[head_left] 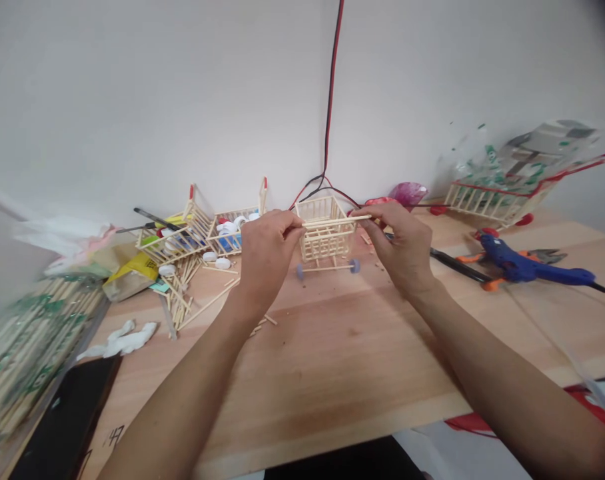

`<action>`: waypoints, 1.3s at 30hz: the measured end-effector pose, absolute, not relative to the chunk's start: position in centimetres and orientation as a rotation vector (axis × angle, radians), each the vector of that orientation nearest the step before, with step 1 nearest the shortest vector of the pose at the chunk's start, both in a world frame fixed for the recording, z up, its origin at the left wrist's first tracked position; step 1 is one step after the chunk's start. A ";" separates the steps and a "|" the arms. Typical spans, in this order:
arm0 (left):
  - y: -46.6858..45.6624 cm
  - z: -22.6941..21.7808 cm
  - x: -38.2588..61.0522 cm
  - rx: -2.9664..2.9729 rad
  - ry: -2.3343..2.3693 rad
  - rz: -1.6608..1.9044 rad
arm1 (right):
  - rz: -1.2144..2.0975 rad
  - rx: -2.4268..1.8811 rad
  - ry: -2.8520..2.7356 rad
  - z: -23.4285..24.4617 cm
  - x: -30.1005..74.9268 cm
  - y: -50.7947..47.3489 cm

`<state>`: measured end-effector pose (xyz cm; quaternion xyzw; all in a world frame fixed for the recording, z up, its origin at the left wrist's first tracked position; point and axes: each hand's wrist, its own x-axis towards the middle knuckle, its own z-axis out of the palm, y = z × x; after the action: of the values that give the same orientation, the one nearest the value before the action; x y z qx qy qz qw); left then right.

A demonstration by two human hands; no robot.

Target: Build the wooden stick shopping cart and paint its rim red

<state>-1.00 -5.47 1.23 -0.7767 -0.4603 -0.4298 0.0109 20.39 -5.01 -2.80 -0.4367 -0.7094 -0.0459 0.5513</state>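
Note:
A thin wooden stick (pixel 335 221) runs level between my two hands, across the near upper side of a small cart made of sticks (pixel 327 248). The cart stands on the table with blue-grey wheels (pixel 354 267) at its near side. My left hand (pixel 271 243) pinches the stick's left end between thumb and fingertips. On the right, my right hand (pixel 400 243) pinches the stick's other end. Whether the stick touches the cart's frame, I cannot tell.
A blue glue gun (pixel 532 263) and pliers lie at the right. Behind stands a larger stick cart (pixel 487 203) holding plastic bottles. At left are stick baskets (pixel 175 240), loose sticks (pixel 185 293), a white glove (pixel 122 340) and bagged sticks (pixel 32 347). A red-black cable (pixel 331 100) hangs down the wall.

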 end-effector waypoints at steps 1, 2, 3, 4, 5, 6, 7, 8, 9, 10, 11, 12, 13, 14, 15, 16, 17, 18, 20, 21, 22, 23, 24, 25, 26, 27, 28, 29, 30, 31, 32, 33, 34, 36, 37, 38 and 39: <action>-5.5 1.3 -1.0 -2.427 -1.436 -1.335 | -0.106 -1.026 -1.678 -2.8 20.4 -5.0; -5.5 1.3 -1.0 -2.430 -1.436 -1.332 | -0.106 -1.019 -1.677 -2.8 20.4 -4.9; -5.6 1.4 -1.0 -2.432 -1.436 -1.329 | -0.106 -1.017 -1.675 -2.8 20.4 -4.9; -5.6 1.4 -1.0 -2.431 -1.437 -1.325 | -0.109 -1.015 -1.674 -2.8 20.5 -4.9; -5.7 1.4 -1.0 -2.431 -1.437 -1.319 | -0.114 -1.013 -1.672 -2.8 20.5 -4.9; -5.7 1.4 -0.9 -2.434 -1.436 -1.312 | -0.120 -1.013 -1.673 -2.8 20.4 -4.9; -5.7 1.4 -0.9 -2.438 -1.436 -1.304 | -0.130 -1.014 -1.672 -2.8 20.4 -4.8; -5.7 1.4 -0.9 -2.442 -1.435 -1.298 | -0.139 -1.015 -1.674 -2.8 20.4 -4.8; -5.7 1.4 -0.9 -2.445 -1.434 -1.292 | -0.147 -1.018 -1.676 -2.8 20.4 -4.8; -5.7 1.4 -0.9 -2.445 -1.432 -1.290 | -0.153 -1.023 -1.678 -2.7 20.4 -4.8; -5.7 1.3 -0.9 -2.445 -1.430 -1.289 | -0.157 -1.031 -1.679 -2.7 20.4 -4.9; -5.7 1.3 -0.9 -2.444 -1.429 -1.289 | -0.159 -1.036 -1.680 -2.7 20.4 -4.9; -5.7 1.3 -0.9 -2.444 -1.429 -1.286 | -0.160 -1.038 -1.677 -2.6 20.3 -4.9; -5.7 1.3 -0.9 -2.444 -1.431 -1.284 | -0.158 -1.039 -1.674 -2.6 20.3 -4.9; -5.7 1.3 -0.9 -2.444 -1.434 -1.282 | -0.158 -1.039 -1.670 -2.5 20.3 -5.0; -5.7 1.3 -0.9 -2.443 -1.436 -1.280 | -0.157 -1.040 -1.668 -2.5 20.2 -5.0; -5.7 1.3 -0.9 -2.442 -1.438 -1.278 | -0.157 -1.042 -1.667 -2.4 20.2 -5.0; -5.7 1.3 -0.9 -2.438 -1.437 -1.278 | -0.159 -1.047 -1.667 -2.4 20.2 -5.0; -5.7 1.3 -0.9 -2.432 -1.433 -1.281 | -0.163 -1.059 -1.668 -2.4 20.2 -5.0; -5.7 1.2 -0.9 -2.432 -1.431 -1.282 | -0.162 -1.065 -1.669 -2.4 20.2 -5.0; -5.7 1.2 -0.9 -2.432 -1.427 -1.285 | -0.161 -1.068 -1.668 -2.4 20.2 -5.0; -5.7 1.2 -0.9 -2.434 -1.424 -1.287 | -0.158 -1.070 -1.668 -2.4 20.3 -4.9; -5.7 1.2 -0.9 -2.436 -1.422 -1.288 | -0.155 -1.072 -1.669 -2.4 20.3 -4.9; -5.7 1.2 -0.9 -2.436 -1.421 -1.287 | -0.153 -1.072 -1.669 -2.4 20.3 -4.9; -5.7 1.2 -0.9 -2.435 -1.419 -1.286 | -0.154 -1.070 -1.669 -2.4 20.2 -4.9; -5.7 1.2 -0.9 -2.434 -1.418 -1.283 | -0.154 -1.069 -1.669 -2.4 20.2 -4.9; -5.7 1.2 -0.9 -2.432 -1.417 -1.281 | -0.156 -1.070 -1.670 -2.4 20.2 -4.9; -5.7 1.2 -0.9 -2.432 -1.416 -1.279 | -0.163 -1.073 -1.671 -2.3 20.2 -4.9; -5.6 1.2 -0.9 -2.431 -1.416 -1.281 | -0.170 -1.078 -1.672 -2.3 20.2 -4.9; -5.6 1.1 -0.8 -2.430 -1.416 -1.285 | -0.178 -1.083 -1.675 -2.3 20.1 -4.9; -5.6 1.1 -0.8 -2.428 -1.415 -1.291 | -0.187 -1.087 -1.677 -2.3 20.1 -4.9; -5.5 1.1 -0.8 -2.424 -1.411 -1.297 | -0.198 -1.089 -1.677 -2.3 20.1 -4.9; -5.5 1.0 -0.8 -2.421 -1.404 -1.303 | -0.209 -1.091 -1.675 -2.3 20.1 -4.9; -5.5 1.0 -0.8 -2.415 -1.390 -1.312 | -0.223 -1.095 -1.674 -2.3 20.1 -4.9; -5.5 1.0 -0.8 -2.415 -1.385 -1.313 | -0.227 -1.097 -1.674 -2.4 20.1 -4.8; -5.5 0.9 -0.8 -2.416 -1.384 -1.312 | -0.227 -1.099 -1.675 -2.4 20.1 -4.8; -5.4 0.9 -0.8 -2.416 -1.385 -1.313 | -0.226 -1.098 -1.677 -2.4 20.1 -4.8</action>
<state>-0.81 -5.44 0.92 -0.7843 -0.4498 -0.4262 0.0315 20.15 -4.77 -2.42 -0.4607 -0.7033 -0.0946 0.5331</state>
